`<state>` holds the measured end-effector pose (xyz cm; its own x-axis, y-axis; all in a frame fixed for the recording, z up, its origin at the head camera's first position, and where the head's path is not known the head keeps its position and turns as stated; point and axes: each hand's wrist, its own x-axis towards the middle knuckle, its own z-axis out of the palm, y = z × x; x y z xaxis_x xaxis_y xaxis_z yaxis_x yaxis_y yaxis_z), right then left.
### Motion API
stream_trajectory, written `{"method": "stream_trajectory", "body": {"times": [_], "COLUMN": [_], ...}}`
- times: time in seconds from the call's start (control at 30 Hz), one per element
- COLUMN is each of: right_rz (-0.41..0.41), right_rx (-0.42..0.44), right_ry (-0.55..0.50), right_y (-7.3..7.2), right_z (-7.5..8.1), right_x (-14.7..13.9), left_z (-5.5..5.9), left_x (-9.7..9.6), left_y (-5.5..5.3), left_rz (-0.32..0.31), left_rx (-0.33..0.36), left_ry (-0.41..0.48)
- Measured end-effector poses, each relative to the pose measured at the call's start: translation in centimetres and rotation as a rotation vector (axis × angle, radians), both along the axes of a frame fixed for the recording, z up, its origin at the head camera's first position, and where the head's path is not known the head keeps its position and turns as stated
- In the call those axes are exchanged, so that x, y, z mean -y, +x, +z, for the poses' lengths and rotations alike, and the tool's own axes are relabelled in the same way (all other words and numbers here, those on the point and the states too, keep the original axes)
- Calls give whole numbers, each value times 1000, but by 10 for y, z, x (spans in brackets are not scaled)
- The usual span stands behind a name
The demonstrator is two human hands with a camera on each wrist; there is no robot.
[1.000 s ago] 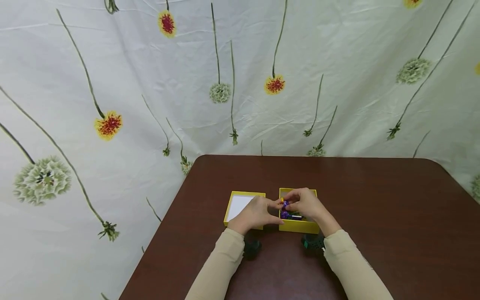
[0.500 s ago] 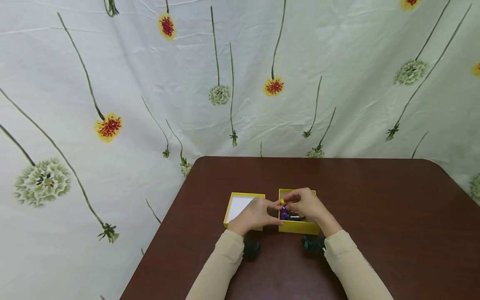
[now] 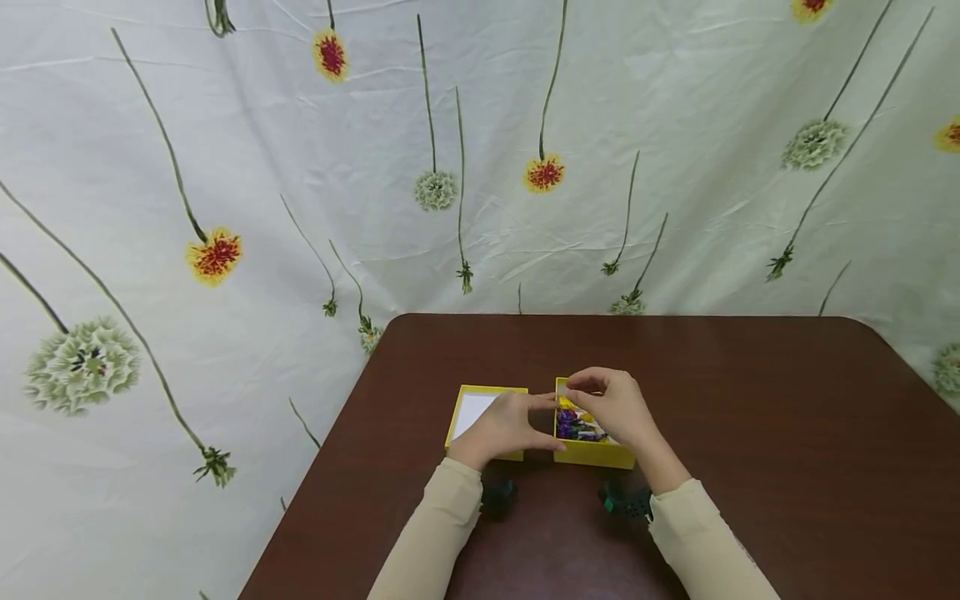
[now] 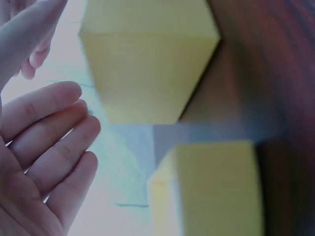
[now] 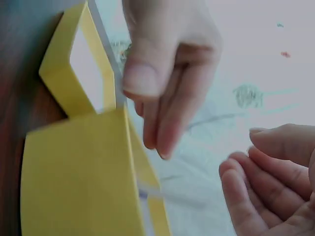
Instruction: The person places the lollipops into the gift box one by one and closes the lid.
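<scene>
A yellow box [image 3: 596, 454] holds a jumble of small shiny purple and yellow pieces [image 3: 577, 425], too small to tell their kind. Over its far side hovers my right hand [image 3: 618, 408], thumb and fingers loosely bent with nothing seen between them. My left hand [image 3: 502, 425] stands at the box's left wall, thumb near the front corner and fingers along the side. The left wrist view shows the left hand's fingers [image 4: 64, 132] nearly straight and holding nothing. In the right wrist view the right hand [image 5: 275, 182] is above the box rim, beside the left hand [image 5: 172, 73].
Left of the box lies a shallow yellow lid [image 3: 465, 417] with a white inside, partly behind my left hand. Both stand on a dark brown table [image 3: 750, 417]. A flower-printed white cloth [image 3: 480, 225] hangs beyond the far table edge.
My right hand, earlier with its fingertips at a yellow and purple piece in the box, has let go and risen slightly, baring more of the contents. My left hand stays nearly still.
</scene>
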<state>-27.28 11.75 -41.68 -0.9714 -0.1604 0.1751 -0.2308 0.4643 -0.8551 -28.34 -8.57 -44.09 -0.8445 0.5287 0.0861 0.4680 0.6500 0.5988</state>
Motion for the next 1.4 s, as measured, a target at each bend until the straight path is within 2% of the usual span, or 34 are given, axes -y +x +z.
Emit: {"method": "stream_trajectory", "body": {"times": [0.17, 0.23, 0.37, 0.53, 0.7, 0.93, 1.17, 1.3, 1.4], "right_rz": [34, 56, 93, 128, 128, 79, 17, -7, -16], "right_rx": [18, 35, 67, 82, 49, 121, 192, 264, 288], "right_ry": [-48, -65, -78, 2, 91, 39, -31, -59, -53], "right_y": [12, 16, 22, 26, 26, 22, 14, 12, 12], "right_z": [-1, -4, -16, -31, -39, -46, -56, -56, -56], "right_x": [19, 28, 49, 70, 85, 96, 99, 101, 102], "left_z": [3, 2, 0, -4, -13, -25, -29, -30, -31], "left_x": [17, 28, 53, 84, 103, 112, 111, 111, 112], "left_y": [5, 6, 5, 6, 9, 10, 10, 11, 12], "left_rz": [47, 62, 132, 212, 226, 252, 266, 311, 330], "left_rx": [44, 34, 3, 3, 59, 87, 144, 195, 204], "left_ry": [-4, -19, -29, -26, -11, -27, -50, -62, -73]}}
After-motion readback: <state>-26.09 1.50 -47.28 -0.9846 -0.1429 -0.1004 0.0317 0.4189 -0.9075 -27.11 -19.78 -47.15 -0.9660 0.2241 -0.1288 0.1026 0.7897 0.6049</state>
